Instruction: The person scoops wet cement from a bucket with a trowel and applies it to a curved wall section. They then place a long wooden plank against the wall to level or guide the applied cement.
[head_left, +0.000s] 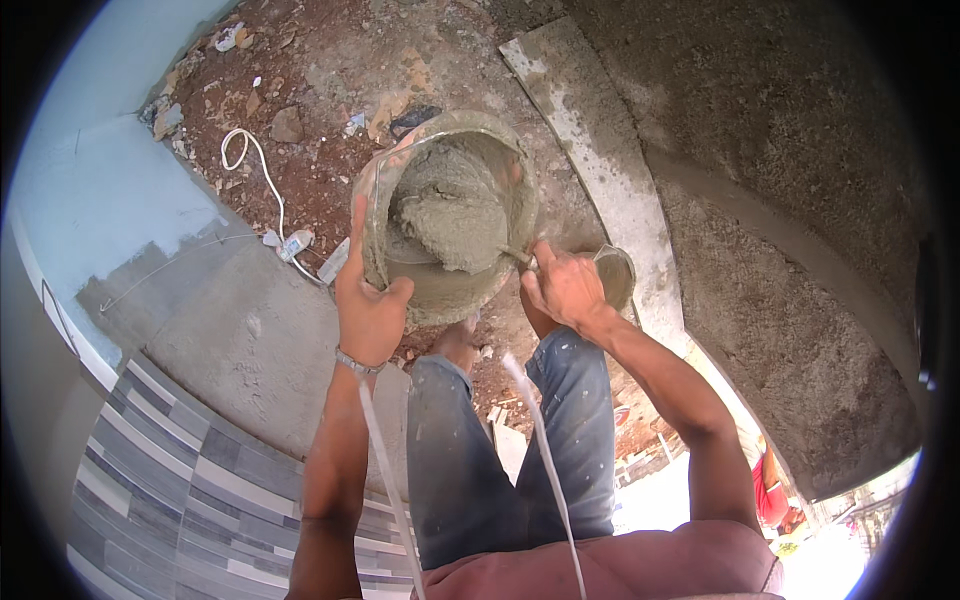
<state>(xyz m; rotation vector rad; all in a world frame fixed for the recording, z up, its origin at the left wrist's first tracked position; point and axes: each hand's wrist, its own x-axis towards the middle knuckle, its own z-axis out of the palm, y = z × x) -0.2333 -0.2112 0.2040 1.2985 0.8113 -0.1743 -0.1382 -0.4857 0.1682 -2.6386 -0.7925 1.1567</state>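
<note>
A round, mortar-smeared bucket (515,195) is in front of me, its mouth facing me. Inside lies a thick heap of wet grey mortar (450,222), with smoother wet mortar at the near side. My left hand (372,312) holds the bucket by its left side, fingers stretched along the outer wall and thumb near the rim. At the right rim, my right hand (568,287) is closed round the mortar-coated handle of a trowel (517,255). The trowel's blade cannot be made out against the mortar heap. A smaller container (615,275) with grey residue stands just right of that hand.
A white cable (268,175) with a plug block lies on the rubble-strewn soil at left. Along the right runs a pale board (590,130) beside a rough mortar-covered surface (780,250). Striped grey tiles (190,480) cover the lower left. A person in red (770,495) is at lower right.
</note>
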